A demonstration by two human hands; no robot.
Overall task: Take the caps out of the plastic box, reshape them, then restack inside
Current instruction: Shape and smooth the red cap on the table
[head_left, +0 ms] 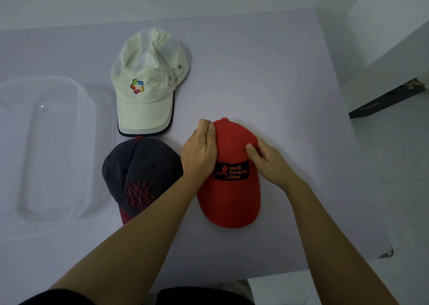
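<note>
A red cap [229,198] with a black "Back Packing Gear" patch lies on the table right of centre, its brim toward me. My left hand [200,151] grips the left side of its crown, fingers curled over the edge. On the crown's right side my right hand [270,163] pinches the fabric. A dark navy cap [139,167] with a red stitched logo lies just left of the red one, partly under my left forearm. Behind it a white cap [148,82] with a coloured logo rests flat. The clear plastic box [90,147] stands at the left, with nothing inside.
The pale lilac table [267,72] ends at a right edge near the white wall and floor [383,154]. Its near edge runs just in front of my body.
</note>
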